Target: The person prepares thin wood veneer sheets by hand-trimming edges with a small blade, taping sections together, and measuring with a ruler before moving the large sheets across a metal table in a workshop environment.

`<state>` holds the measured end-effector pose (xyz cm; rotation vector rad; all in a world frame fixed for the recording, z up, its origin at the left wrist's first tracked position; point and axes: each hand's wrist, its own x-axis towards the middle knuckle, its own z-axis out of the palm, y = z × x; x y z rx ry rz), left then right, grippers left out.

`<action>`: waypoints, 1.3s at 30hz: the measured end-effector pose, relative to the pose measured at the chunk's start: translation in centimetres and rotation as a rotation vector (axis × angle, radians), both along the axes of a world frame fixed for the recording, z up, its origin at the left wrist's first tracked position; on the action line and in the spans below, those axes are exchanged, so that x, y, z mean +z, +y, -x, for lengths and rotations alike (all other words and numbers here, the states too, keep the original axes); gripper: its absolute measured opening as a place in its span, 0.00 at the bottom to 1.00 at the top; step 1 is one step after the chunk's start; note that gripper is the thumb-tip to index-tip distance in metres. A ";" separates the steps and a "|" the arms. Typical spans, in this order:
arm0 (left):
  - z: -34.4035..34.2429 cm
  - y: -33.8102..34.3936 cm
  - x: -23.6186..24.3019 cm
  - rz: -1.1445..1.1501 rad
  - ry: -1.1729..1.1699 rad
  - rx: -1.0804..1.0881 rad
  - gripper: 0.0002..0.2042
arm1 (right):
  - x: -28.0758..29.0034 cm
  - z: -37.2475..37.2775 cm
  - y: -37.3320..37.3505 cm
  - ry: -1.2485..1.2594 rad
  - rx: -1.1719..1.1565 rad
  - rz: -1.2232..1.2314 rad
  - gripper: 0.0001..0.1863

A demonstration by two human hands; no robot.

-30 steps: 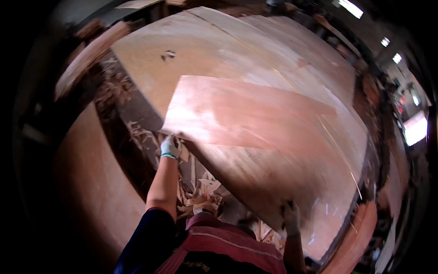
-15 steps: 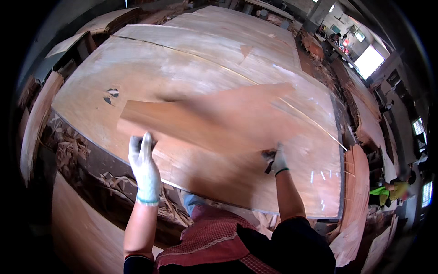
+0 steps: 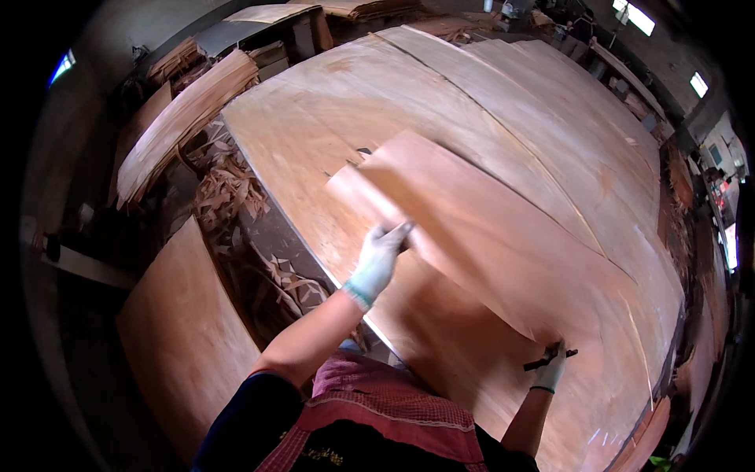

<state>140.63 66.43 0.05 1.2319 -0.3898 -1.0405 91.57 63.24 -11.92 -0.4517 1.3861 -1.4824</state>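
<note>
A thin reddish-brown veneer sheet (image 3: 487,228) is lifted at an angle over the large pale wood sheet (image 3: 448,354) on the stack in front of me, throwing a shadow on it. My left hand (image 3: 379,258), in a white glove, is closed on the near edge of the veneer toward its left end. At the veneer's near right end is my right hand (image 3: 554,368), also gloved and closed around a dark, narrow hand tool (image 3: 541,363). Its fingertips meet the veneer's edge there. Small dark spots (image 3: 363,151) show beside the veneer's far left corner.
Veneer scraps (image 3: 228,189) litter the floor left of the stack. A curved veneer pile (image 3: 189,118) stands at the far left, and another wood sheet (image 3: 185,330) lies at my near left. A long thin strip (image 3: 503,130) crosses the big sheet. Another person (image 3: 580,35) stands far back.
My view has turned, so the stack appears rotated. The veneer's left end has come over beside the dark spots, with my left hand still on its edge. My right hand keeps the dark tool.
</note>
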 end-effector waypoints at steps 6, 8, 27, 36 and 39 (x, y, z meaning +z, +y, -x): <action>-9.5 -9.4 1.1 0.171 -0.114 -0.086 0.08 | -1.9 -11.3 0.5 -0.038 -0.061 -0.121 0.10; -13.6 -11.3 2.8 0.247 -0.116 -0.076 0.07 | -3.9 -13.4 1.4 0.017 -0.068 -0.156 0.11; -43.5 -17.5 -8.1 -0.052 -0.059 0.182 0.04 | -3.6 -41.0 -0.2 0.018 -0.198 -0.195 0.07; -44.2 -23.2 -6.7 0.103 -0.107 -0.019 0.05 | 0.7 -40.8 -2.5 0.251 -0.164 -0.136 0.14; -41.4 -22.8 -1.1 0.079 -0.166 -0.040 0.05 | 2.3 -39.9 -1.4 0.165 -0.321 -0.156 0.09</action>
